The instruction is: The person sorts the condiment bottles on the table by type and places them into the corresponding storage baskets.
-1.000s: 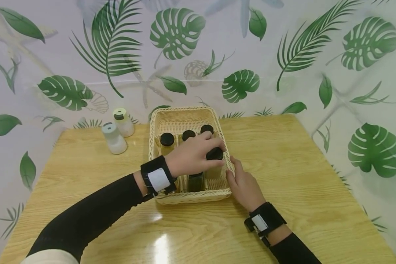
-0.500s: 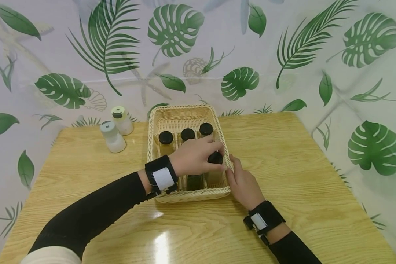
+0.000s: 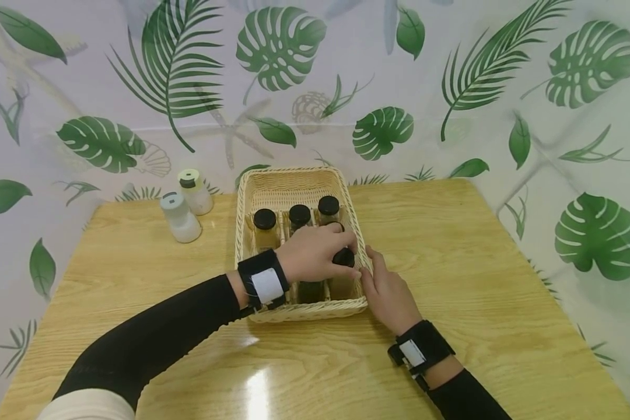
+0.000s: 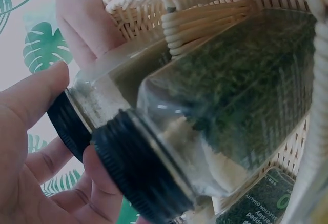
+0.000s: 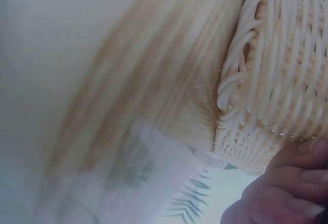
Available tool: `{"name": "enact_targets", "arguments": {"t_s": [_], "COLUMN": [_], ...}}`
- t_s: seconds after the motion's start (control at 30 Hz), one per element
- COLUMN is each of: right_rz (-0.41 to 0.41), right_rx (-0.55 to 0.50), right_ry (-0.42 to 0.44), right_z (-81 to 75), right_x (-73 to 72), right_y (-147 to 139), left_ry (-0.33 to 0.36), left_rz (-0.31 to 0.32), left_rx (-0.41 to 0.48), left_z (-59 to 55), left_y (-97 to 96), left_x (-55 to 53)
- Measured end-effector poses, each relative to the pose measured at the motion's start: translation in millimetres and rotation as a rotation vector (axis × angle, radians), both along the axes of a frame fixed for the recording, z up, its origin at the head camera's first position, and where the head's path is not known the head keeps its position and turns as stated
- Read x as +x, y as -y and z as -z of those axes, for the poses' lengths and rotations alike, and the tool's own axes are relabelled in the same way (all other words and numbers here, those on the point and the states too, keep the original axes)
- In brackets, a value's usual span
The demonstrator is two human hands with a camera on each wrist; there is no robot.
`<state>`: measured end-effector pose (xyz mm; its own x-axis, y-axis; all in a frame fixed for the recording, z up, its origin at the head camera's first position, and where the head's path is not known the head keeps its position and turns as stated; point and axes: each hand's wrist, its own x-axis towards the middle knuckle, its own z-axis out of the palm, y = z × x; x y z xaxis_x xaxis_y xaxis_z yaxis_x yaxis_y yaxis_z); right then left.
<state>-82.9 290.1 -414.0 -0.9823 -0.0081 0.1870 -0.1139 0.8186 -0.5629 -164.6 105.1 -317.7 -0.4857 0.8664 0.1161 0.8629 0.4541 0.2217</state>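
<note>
My left hand (image 3: pixel 315 252) reaches across a wicker basket (image 3: pixel 238 239) and pinches the black cap (image 4: pixel 69 125) of a spice jar (image 3: pixel 342 287) in the basket's front right corner. Thumb and fingers sit around that cap in the left wrist view. Right beside it leans a jar of dried green flakes (image 4: pixel 225 96), its black cap close to my fingers. My right hand (image 3: pixel 394 300) holds the basket's right side, thumb at the rim and fingers along the outer wall. In the right wrist view its fingers (image 5: pixel 287 190) lie against the weave.
Several black-capped jars stand in the basket, including a yellowish one (image 3: pixel 265 230); my left hand partly hides others. Two white-bottomed shakers stand at the back left: a grey-topped shaker (image 3: pixel 181 219) and a yellow-topped shaker (image 3: pixel 195 192). A leaf-print cloth (image 3: pixel 315 87) hangs behind the wooden table (image 3: pixel 451 251).
The left hand has moved down and slightly right, and the pinched jar sits lower in the basket corner. Another black cap now shows behind the fingers. The right hand stays at the basket.
</note>
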Motion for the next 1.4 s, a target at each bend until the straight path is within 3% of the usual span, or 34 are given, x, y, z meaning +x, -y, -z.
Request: {"name": "enact_targets", "arguments": {"t_s": [0.43,0.9,1.03,1.2,1.3,1.4], "right_rz": [0.002,-0.004,-0.009,0.0,-0.001,-0.011], "right_rx": [-0.013,-0.003,-0.008,-0.004,0.005,0.009], "right_ry": [0.018,-0.014,-0.003,-0.02,-0.033,-0.038], "right_z": [1.5,1.6,3.0,3.5,4.2,5.1], "right_x": [0.9,1.7,-0.4,-2.1,-3.8,-5.1], "right_y": [-0.7,-1.4,1.7,0.4,0.8,3.6], "left_ry": [0.015,-0.007,-0.03,-0.11,-0.173,-0.216], "left_rz": [0.006,0.005,0.013,0.026,0.017,-0.04], "left_rx": [0.001,0.002,0.056,0.171,0.254,0.327], "left_z": [10.1,9.0,5.7,-9.3,-21.1,-32.0], "left_y": [-1.2,2.6,14.0,35.3,55.3,84.6], "left_x": [0.6,0.8,1.6,4.5,3.2,-4.8]}}
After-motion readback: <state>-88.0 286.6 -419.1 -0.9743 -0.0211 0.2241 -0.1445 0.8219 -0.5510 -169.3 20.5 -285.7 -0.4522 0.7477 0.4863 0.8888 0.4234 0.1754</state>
